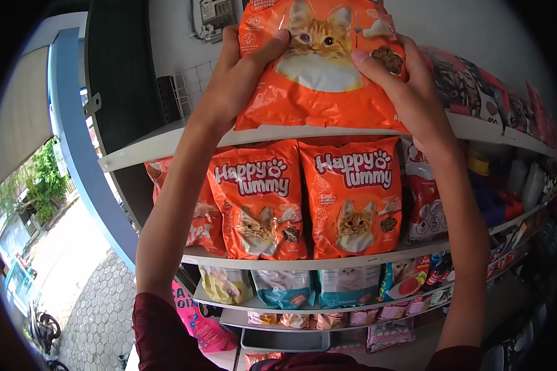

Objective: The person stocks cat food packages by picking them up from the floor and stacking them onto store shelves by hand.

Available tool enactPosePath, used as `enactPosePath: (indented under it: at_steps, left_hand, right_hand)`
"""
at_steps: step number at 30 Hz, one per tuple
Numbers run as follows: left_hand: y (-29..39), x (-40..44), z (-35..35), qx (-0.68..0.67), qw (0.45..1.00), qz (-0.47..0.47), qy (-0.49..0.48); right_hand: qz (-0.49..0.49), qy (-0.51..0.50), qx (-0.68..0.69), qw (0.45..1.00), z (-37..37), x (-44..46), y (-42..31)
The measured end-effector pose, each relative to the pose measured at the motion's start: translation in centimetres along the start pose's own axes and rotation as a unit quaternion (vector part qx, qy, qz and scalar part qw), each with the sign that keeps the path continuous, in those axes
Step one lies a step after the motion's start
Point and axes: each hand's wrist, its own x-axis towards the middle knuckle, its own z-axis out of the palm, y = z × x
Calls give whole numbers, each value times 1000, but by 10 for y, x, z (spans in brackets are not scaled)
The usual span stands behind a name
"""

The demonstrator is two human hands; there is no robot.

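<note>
An orange cat food bag [319, 74] with a cat picture is held upright at the top shelf, its upper end cut off by the view. My left hand [244, 77] grips its left side, thumb on the front. On the right side, my right hand [402, 80] holds it the same way, fingers behind the bag. Whether its bottom rests on the top shelf [148, 145] or hangs just before it, I cannot tell. Below stand two orange Happy Tummy bags, one on the left [257, 201] and one on the right [356, 201].
Dark pink-and-black bags [464, 86] line the top shelf at right. Lower shelves carry teal bags [284, 287] and small pouches. A pink bag [201, 321] stands low at left, near a grey tray [284, 341]. A blue post [86, 142] borders the opening to a paved street.
</note>
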Motion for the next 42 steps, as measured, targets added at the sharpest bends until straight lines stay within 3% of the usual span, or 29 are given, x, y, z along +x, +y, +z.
enactPosePath:
  at_steps: [2, 6, 7, 9, 10, 11, 12, 13, 14, 17, 22, 23, 25, 26, 27, 28, 29, 30, 31, 33, 34, 37, 38, 40, 41, 42]
  left_hand:
    - [-1, 2, 0, 29, 1000, 9, -1]
    - [-12, 7, -5, 60, 997, 27, 29]
    - [-30, 17, -21, 119, 983, 133, -41]
    - [-55, 28, -49, 233, 896, 334, -178]
    - [-22, 12, -34, 236, 897, 330, -177]
    - [9, -2, -4, 171, 968, 150, -106]
    - [42, -13, 21, 97, 994, -34, -28]
    - [76, -27, 32, 19, 975, -214, 50]
    - [71, -24, 27, 20, 976, -212, 52]
    - [43, -13, 7, 268, 962, -36, -26]
    - [48, -35, -11, 347, 937, 6, -29]
    - [43, -39, -25, 431, 896, 106, -19]
    - [33, -46, -49, 574, 764, 296, -7]
    - [25, -46, -57, 581, 762, 285, -8]
    - [17, -45, -65, 397, 852, 336, -65]
    - [10, -44, -71, 192, 901, 372, -117]
    - [5, -44, -79, -22, 905, 393, -161]
    - [18, -52, -75, -16, 906, 391, -160]
    - [33, -63, -71, 78, 945, 298, -109]
    - [60, -80, -62, 256, 962, 98, 1]
    - [62, -82, -64, 260, 961, 97, 4]
    - [62, -82, -70, 478, 854, 203, 35]
    - [56, -79, -77, 479, 854, 201, 35]
    - [36, -67, -94, 277, 892, 347, -80]
    - [28, -66, -101, 168, 886, 409, -136]
    - [41, -76, -88, 173, 888, 406, -134]
  right_hand:
    - [-45, 5, -64, 997, -2, 3, 2]
    - [-17, -12, -5, 1000, 1, 0, -5]
    - [-13, -15, -2, 1000, 2, -1, -5]
    - [-7, -17, 10, 1000, 0, 1, -2]
    - [-3, -19, 15, 1000, 0, 1, 0]
    - [-1, -23, 19, 1000, 1, 1, 0]
    - [10, -20, 15, 1000, 1, 1, -1]
    - [20, -16, 10, 1000, 2, 2, -2]
    - [27, -10, 3, 1000, 1, 3, -3]
    - [35, -14, 0, 999, 2, 5, -5]
    - [24, 3, 12, 1000, 22, -15, -20]
    - [29, -3, 20, 999, 31, -19, -32]
    - [57, 18, 57, 997, 55, -23, -64]
    - [70, 27, 76, 994, 64, -25, -70]
    - [74, 21, 85, 993, 69, -27, -70]
    - [65, 16, 93, 993, 74, -28, -70]
    - [54, 12, 100, 994, 77, -29, -70]
    - [41, 10, 105, 994, 79, -30, -71]
    - [40, 9, 110, 993, 81, -29, -70]
    - [18, -11, 150, 988, 85, -27, -64]
    - [9, -22, 168, 985, 87, -26, -63]
    - [38, -16, 171, 984, 93, -24, -73]
    - [56, -13, 170, 984, 94, -24, -75]
    - [54, -16, 177, 983, 94, -28, -75]
    - [53, -19, 184, 981, 94, -31, -73]
    - [53, -22, 193, 979, 94, -34, -73]
